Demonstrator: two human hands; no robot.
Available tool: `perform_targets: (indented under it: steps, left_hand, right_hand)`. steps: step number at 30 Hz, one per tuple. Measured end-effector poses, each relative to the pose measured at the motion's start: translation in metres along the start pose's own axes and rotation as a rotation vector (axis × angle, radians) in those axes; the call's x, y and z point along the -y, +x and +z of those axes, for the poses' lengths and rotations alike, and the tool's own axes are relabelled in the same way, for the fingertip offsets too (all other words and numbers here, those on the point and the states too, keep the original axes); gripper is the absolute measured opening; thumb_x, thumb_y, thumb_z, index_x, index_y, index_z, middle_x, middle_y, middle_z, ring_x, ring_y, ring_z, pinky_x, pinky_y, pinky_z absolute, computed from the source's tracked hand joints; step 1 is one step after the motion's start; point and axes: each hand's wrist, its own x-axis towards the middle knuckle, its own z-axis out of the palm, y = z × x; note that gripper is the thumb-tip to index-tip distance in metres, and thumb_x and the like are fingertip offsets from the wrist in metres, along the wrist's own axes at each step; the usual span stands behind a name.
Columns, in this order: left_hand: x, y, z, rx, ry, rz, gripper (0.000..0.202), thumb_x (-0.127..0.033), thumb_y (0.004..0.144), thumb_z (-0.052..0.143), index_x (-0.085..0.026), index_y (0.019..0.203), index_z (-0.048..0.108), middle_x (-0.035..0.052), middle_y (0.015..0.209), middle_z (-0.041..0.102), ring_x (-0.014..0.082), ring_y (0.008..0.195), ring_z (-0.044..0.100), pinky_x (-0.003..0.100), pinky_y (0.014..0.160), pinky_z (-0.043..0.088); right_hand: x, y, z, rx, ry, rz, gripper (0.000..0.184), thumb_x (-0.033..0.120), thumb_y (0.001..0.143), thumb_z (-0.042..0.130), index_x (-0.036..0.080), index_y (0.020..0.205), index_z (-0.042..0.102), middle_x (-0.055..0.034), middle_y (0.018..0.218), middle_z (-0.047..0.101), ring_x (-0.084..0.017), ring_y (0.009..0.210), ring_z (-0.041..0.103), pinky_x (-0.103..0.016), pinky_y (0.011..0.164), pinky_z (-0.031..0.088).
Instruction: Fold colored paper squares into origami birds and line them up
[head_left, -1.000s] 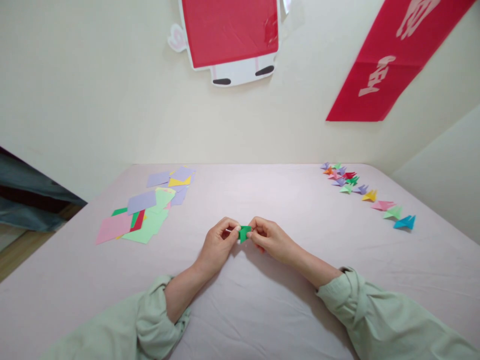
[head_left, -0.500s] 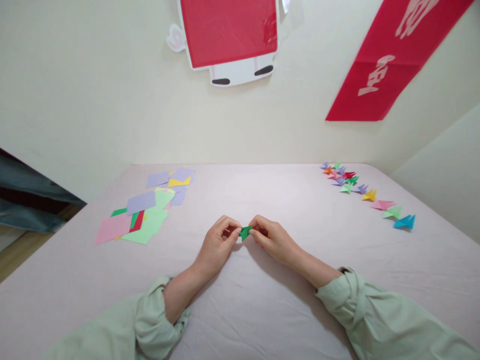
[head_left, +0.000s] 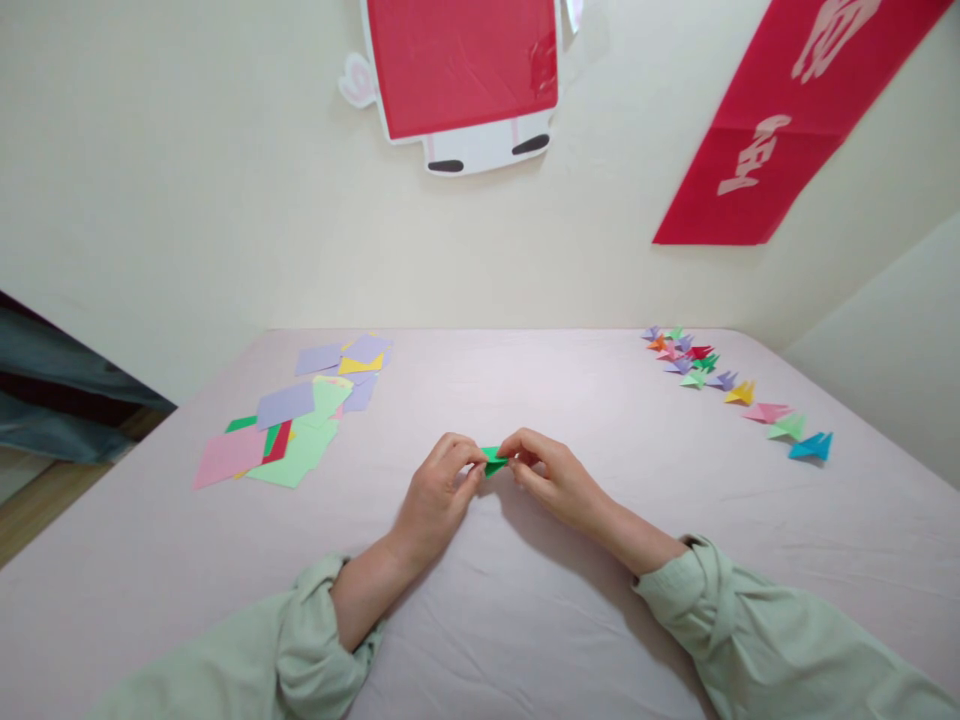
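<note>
A small piece of folded green paper [head_left: 493,461] is held between my two hands at the middle of the table. My left hand [head_left: 444,487] pinches its left end between thumb and fingers. At the right end, the thumb and fingers of my right hand [head_left: 551,472] are closed on it too. The fingertips cover both ends, so only the middle of the green paper shows. Its lower part hangs down in a point just above the pale cloth.
Flat coloured paper sheets [head_left: 300,450] lie in loose overlapping piles on the left of the pale pink tablecloth [head_left: 480,600]. Several folded paper figures [head_left: 810,447] form a slanting row at the right. A wall [head_left: 487,270] rises behind the table's far edge.
The green paper has turned in my fingers and now looks flatter and wider, with a fold line showing. Both hands stay in nearly the same place.
</note>
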Motion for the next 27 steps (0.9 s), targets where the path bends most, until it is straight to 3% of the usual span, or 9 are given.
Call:
perform_targets:
  steps: [8,17,27]
  left_hand:
    - [0.005,-0.002,0.006,0.192,0.105,-0.058,0.012,-0.011,0.087,0.049,-0.019,0.08,0.055,0.0014,0.085,0.055,0.0154,0.083,0.053,0.027,0.074,0.042]
    - [0.004,-0.001,0.012,0.239,0.206,0.003,0.01,-0.011,0.086,0.049,-0.019,0.081,0.054,0.0022,0.086,0.058,0.0178,0.086,0.052,0.03,0.078,0.042]
    - [0.005,-0.002,0.014,0.307,0.227,0.053,0.011,-0.014,0.088,0.048,-0.02,0.082,0.055,0.0021,0.085,0.06,0.0184,0.086,0.052,0.032,0.078,0.042]
  right_hand:
    - [-0.005,-0.002,-0.001,0.069,-0.258,0.022,0.021,0.009,0.078,0.047,0.021,0.091,0.058,0.0028,0.078,0.059,-0.011,0.065,0.05,-0.022,0.063,0.036]
    - [-0.003,-0.002,-0.015,0.187,-0.409,0.101,0.02,0.01,0.078,0.046,0.022,0.091,0.056,0.0037,0.074,0.057,-0.011,0.064,0.049,-0.021,0.061,0.033]
    - [-0.003,-0.005,-0.028,0.301,-0.399,0.058,0.027,0.004,0.077,0.048,0.023,0.094,0.058,0.001,0.091,0.056,-0.011,0.076,0.052,-0.021,0.07,0.038]
